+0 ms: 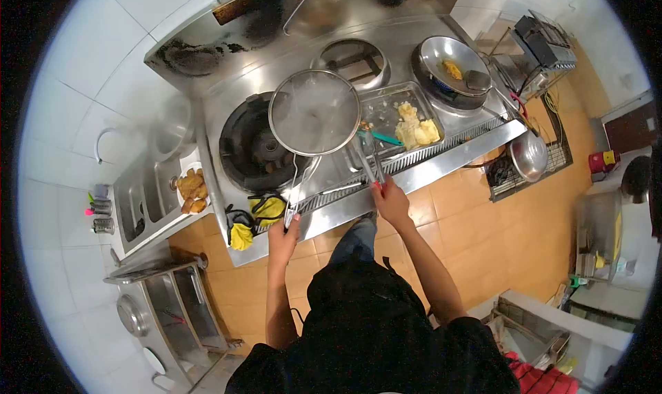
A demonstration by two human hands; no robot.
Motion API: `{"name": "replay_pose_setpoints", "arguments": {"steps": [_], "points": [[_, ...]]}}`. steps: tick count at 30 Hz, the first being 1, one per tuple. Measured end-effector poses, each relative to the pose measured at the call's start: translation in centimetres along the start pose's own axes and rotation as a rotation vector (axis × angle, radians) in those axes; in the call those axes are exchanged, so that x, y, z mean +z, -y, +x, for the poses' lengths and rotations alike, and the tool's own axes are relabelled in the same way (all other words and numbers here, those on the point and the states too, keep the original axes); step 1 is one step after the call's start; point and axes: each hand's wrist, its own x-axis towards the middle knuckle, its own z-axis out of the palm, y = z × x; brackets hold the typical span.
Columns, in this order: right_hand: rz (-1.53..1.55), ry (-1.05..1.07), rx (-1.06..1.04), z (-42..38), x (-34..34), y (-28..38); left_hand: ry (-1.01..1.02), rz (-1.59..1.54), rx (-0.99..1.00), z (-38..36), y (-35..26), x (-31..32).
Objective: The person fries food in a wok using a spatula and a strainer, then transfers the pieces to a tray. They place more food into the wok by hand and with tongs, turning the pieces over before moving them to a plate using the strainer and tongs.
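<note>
My right hand (391,199) is wrapped round the long metal handle of a round mesh strainer (314,111). The strainer is level over the middle of the stove, with haze or steam about it. In my closed left hand (283,235) is a pair of metal tongs (294,190), pointing away from me just below the strainer's rim. Beyond the tongs, a dark, blackened burner well (238,142) lies partly under the strainer. Right of the strainer is a metal tray (386,104) with pale yellow pieces (417,128) and a teal-handled utensil (380,138).
At right, a wok (441,53) holds some golden food (452,69) and a ladle (477,80). Fried pieces (193,190) lie on a white tray beside the sink (138,201). Yellow-and-black gloves or cloths (267,210) rest on the stove's front left corner. A metal bowl (529,156) stands right of the stove.
</note>
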Motion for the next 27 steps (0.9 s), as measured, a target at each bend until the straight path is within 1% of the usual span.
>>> {"name": "replay_pose_setpoints", "arguments": {"steps": [1,3,4,6,8,9,10,12,13,14,16,17,18,20,22,24,25,27], "points": [[-0.098,0.001,-0.012,1.1,0.3,-0.1,-0.013,0.025,0.020,0.3,0.3,0.8],[-0.118,-0.013,-0.053,2.2,0.6,-0.4,-0.039,0.043,0.040,1.1,0.4,2.5],[-0.134,-0.043,-0.093,3.2,0.5,-0.4,-0.067,0.049,0.027,1.6,0.1,3.8],[-0.211,-0.006,-0.092,4.4,0.8,-1.0,-0.100,0.051,-0.014,2.2,-0.7,6.1],[-0.239,-0.017,-0.194,5.0,1.1,-2.4,-0.144,-0.070,-0.082,2.4,-1.5,8.5],[-0.234,0.052,-0.182,5.2,0.6,-2.2,-0.168,-0.071,-0.062,2.8,-1.5,9.3],[-0.238,0.065,-0.200,5.8,0.1,-2.1,-0.188,-0.079,-0.066,3.4,-1.6,10.1],[-0.261,0.146,-0.245,5.8,-0.5,-2.4,-0.203,-0.146,-0.155,3.2,-1.8,11.3],[-0.263,0.155,-0.292,6.1,-0.7,-2.6,-0.214,-0.082,-0.141,3.0,-2.5,11.7],[-0.259,0.162,-0.307,6.5,-0.9,-2.4,-0.232,-0.083,-0.139,3.0,-2.8,12.3],[-0.358,0.194,-0.330,7.1,-1.1,-2.7,-0.273,-0.158,-0.196,2.2,-3.2,13.5],[-0.358,0.149,-0.419,7.5,-1.2,-3.2,-0.258,-0.189,-0.258,1.8,-3.3,13.9],[-0.363,0.169,-0.421,7.9,-1.6,-2.9,-0.268,-0.193,-0.276,1.5,-3.1,14.6],[-0.370,0.271,-0.307,8.9,-2.9,-2.0,-0.256,-0.177,-0.258,0.8,-2.6,15.9],[-0.348,0.307,-0.351,9.7,-3.4,-3.0,-0.313,-0.175,-0.278,-0.2,-2.8,17.7],[-0.260,0.345,-0.402,10.5,-4.3,-3.4,-0.331,-0.046,-0.291,-1.1,-3.4,19.3],[-0.210,0.361,-0.432,10.8,-5.3,-3.7,-0.365,-0.045,-0.277,-1.5,-3.2,20.4],[-0.231,0.375,-0.470,11.5,-7.1,-4.6,-0.388,-0.081,-0.260,-2.1,-3.6,22.2]]}}
